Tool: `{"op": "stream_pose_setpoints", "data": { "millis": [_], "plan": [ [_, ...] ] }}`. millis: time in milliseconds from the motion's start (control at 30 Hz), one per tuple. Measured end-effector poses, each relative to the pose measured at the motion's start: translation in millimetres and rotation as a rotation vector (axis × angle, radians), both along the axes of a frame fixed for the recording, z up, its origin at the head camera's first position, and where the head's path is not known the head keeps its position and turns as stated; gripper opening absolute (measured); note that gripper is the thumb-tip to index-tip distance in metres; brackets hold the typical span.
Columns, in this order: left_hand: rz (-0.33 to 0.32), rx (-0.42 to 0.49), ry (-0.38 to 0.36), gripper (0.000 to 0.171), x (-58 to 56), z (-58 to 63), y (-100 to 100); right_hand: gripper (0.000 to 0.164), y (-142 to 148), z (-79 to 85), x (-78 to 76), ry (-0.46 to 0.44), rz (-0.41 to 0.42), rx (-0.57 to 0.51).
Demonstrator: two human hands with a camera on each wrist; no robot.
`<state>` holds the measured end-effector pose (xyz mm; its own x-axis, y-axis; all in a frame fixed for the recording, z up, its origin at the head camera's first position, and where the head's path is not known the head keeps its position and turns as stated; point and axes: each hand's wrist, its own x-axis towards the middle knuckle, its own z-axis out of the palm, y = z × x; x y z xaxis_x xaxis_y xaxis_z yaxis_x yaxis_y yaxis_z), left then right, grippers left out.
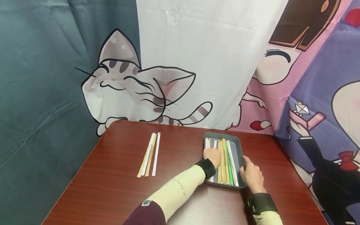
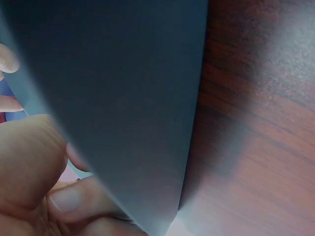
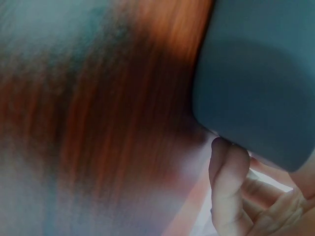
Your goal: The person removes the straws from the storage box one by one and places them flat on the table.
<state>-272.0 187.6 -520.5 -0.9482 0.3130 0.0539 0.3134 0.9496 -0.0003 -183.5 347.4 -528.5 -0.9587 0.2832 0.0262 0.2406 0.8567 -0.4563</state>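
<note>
A grey tray [image 1: 239, 150] on the table holds slim paper-wrapped sticks [image 1: 224, 162] in white, tan and green. My left hand [image 1: 212, 156] reaches over its left side, above white-wrapped sticks [image 1: 215, 143]. In the left wrist view the left hand's fingers [image 2: 83, 199] are curled behind the tray wall [image 2: 123, 108]; whether they pinch a stick is hidden. My right hand [image 1: 253, 176] holds the tray's right side, thumb at the rim. In the right wrist view its bent fingers [image 3: 229, 172] touch the outside of the tray [image 3: 251, 83] near a corner.
Left of the tray, several white and tan wrapped sticks [image 1: 150, 156] lie in a loose group on the reddish-brown table [image 1: 112, 175]. A curtain printed with a cartoon cat [image 1: 123, 81] hangs behind the table's far edge.
</note>
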Motion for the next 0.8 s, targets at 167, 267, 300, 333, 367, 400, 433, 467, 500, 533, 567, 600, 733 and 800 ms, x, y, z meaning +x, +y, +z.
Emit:
{"op": "stream_pose_setpoints", "data": {
  "millis": [167, 267, 300, 333, 367, 400, 433, 467, 500, 533, 567, 600, 733, 800],
  "plan": [
    [0.002, 0.005, 0.016, 0.005, -1.3, 1.0, 0.0, 0.056, 0.3, 0.7, 0.1, 0.004, -0.001, -0.003],
    [0.0, 0.013, 0.029, 0.006, -1.7, -0.7, -0.7, 0.056, 0.8, 0.3, 0.0, -0.001, -0.003, -0.003],
    [-0.001, 0.019, 0.032, 0.005, -1.7, -1.7, -0.7, 0.056, 0.8, 0.3, 0.1, -0.002, -0.004, -0.003],
    [-0.003, 0.021, 0.032, 0.006, -1.8, -2.9, -1.0, 0.056, 0.7, 0.1, 0.2, -0.004, -0.004, -0.003],
    [-0.002, 0.027, 0.033, 0.005, -2.0, -3.7, -1.1, 0.056, 0.6, 0.0, 0.2, -0.005, -0.005, -0.003],
    [-0.003, 0.031, 0.032, 0.005, -2.3, -4.6, -1.1, 0.056, 0.5, 0.0, 0.2, -0.004, -0.004, -0.003],
    [-0.004, 0.037, 0.032, 0.005, -2.7, -5.4, -1.0, 0.056, 0.4, 0.0, 0.2, -0.003, -0.004, -0.003],
    [-0.003, 0.042, 0.032, 0.005, -3.1, -6.0, -1.0, 0.056, 0.3, 0.0, 0.2, -0.001, -0.005, -0.002],
    [-0.003, 0.047, 0.03, 0.005, -3.6, -6.6, -0.8, 0.056, 0.3, 0.0, 0.2, 0.001, -0.006, -0.002],
    [-0.004, 0.049, 0.027, 0.005, -4.2, -7.0, -0.8, 0.056, 0.2, 0.0, 0.2, 0.002, -0.006, -0.002],
    [-0.005, 0.052, 0.025, 0.005, -4.7, -7.4, -0.7, 0.056, 0.3, -0.1, 0.2, 0.002, -0.005, -0.002],
    [-0.007, 0.053, 0.021, 0.004, -5.2, -7.9, -0.7, 0.056, 0.4, -0.2, 0.2, 0.002, -0.005, -0.002],
    [-0.006, 0.054, 0.005, 0.004, -5.9, -7.9, -1.0, 0.056, 0.6, -0.5, 0.4, 0.003, -0.003, -0.005],
    [-0.004, 0.057, 0.006, 0.004, -5.6, -6.8, -1.5, 0.056, 0.7, -0.6, 0.7, 0.004, -0.003, -0.004]
  ]
}}
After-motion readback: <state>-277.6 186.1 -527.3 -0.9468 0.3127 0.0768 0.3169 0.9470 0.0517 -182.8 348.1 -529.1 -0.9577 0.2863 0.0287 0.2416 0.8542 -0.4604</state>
